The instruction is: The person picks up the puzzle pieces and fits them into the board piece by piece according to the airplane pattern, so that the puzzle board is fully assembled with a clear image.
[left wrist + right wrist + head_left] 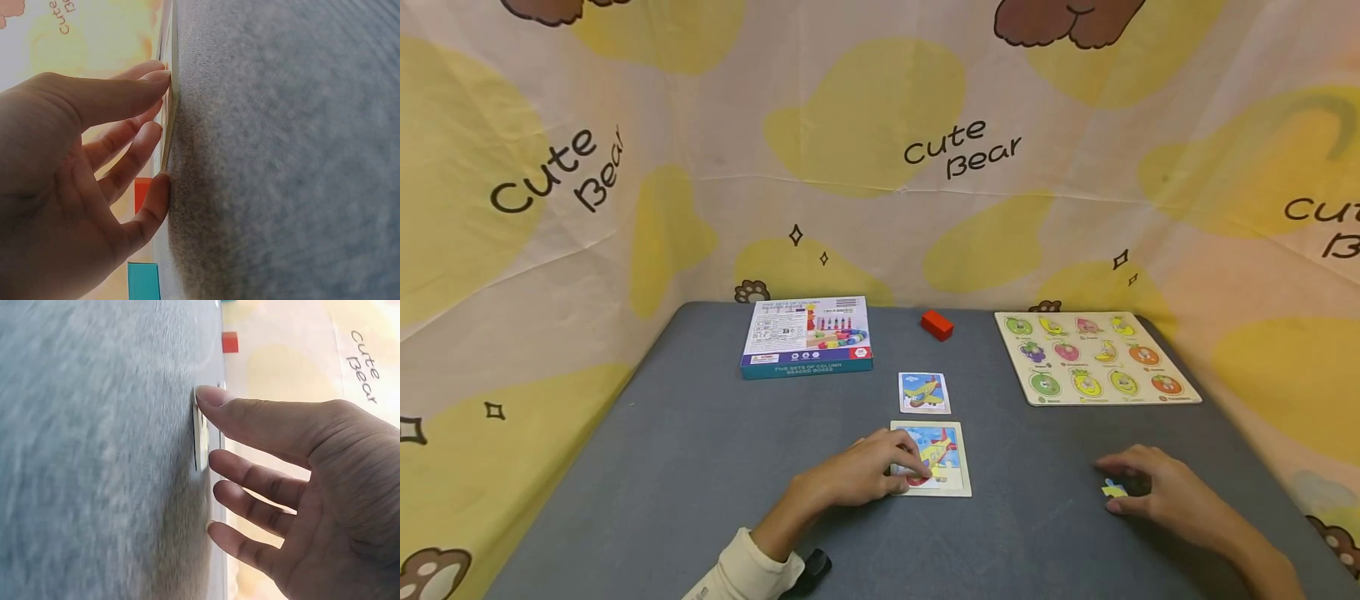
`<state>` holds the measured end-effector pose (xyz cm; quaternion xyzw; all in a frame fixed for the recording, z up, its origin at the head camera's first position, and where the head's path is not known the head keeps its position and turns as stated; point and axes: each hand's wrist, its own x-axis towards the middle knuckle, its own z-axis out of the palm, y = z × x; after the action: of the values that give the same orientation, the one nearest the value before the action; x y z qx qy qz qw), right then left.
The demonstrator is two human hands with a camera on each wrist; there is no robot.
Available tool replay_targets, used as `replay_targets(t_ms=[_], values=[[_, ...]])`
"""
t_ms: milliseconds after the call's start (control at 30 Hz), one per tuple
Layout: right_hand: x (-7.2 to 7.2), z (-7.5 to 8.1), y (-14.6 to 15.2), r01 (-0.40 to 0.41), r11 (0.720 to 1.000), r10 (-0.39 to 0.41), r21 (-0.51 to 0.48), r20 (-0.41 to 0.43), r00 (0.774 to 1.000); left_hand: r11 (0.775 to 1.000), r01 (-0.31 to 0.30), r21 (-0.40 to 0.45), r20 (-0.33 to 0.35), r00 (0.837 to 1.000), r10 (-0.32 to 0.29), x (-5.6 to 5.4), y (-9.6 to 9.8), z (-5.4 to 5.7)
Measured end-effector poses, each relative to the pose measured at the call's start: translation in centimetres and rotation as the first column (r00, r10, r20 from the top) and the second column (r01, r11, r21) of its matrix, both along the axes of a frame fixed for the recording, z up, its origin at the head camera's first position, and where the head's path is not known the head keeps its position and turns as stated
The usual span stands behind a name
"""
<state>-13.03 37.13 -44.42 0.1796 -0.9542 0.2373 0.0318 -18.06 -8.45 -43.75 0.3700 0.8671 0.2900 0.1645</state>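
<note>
My left hand [868, 468] rests at the left side of a wooden jigsaw puzzle board [964, 467] with an airplane picture. Its fingertips touch the pieces, while in the left wrist view the thumb [125, 100] lies by the board's edge [167, 137]. Over to the right, my right hand [1172, 496] hovers low around a yellow and blue puzzle piece [1115, 490] lying on the table. The right wrist view has the thumb [215, 397] at one end of that piece [200, 440], with the other visible fingers loosely bent.
Beyond the board lies an airplane picture card [924, 393]. Farther back are a boxed bead set [807, 337], a red block [937, 326] and a fruit puzzle board [1097, 358]. A patterned cloth [850, 167] hangs behind the grey table [700, 450]. A black object [814, 571] is by the left sleeve.
</note>
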Motion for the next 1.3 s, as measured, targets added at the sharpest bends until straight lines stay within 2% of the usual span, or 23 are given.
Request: replay_targets(t_ms=[267,500,800,1033,1300], values=[[0.6,-0.2,1.4,0.041,0.998,-0.042,0.049,0.012,0.999,1.0,-0.003,0.002,0.0,1.0,0.003,0.1,0.0,-0.1],[1.0,-0.7,1.8,-0.018,1.0,0.018,-0.004,-0.051,0.999,1.0,0.007,0.014,-0.016,1.0,-0.006,0.1,0.1,-0.1],[1.0,-0.9,2.1,-0.062,0.997,0.059,-0.05,-0.075,0.995,1.0,0.0,0.016,0.0,1.0,0.0,0.1,0.0,-0.2],[1.3,-0.9,2.3,-0.054,0.997,0.052,-0.048,-0.048,0.998,1.0,0.001,0.015,0.004,1.0,-0.001,0.1,0.0,-0.2],[1.2,-0.1,1.8,0.029,0.999,-0.03,0.03,0.036,0.999,1.0,-0.01,0.016,0.015,1.0,0.01,0.1,0.0,-0.2]])
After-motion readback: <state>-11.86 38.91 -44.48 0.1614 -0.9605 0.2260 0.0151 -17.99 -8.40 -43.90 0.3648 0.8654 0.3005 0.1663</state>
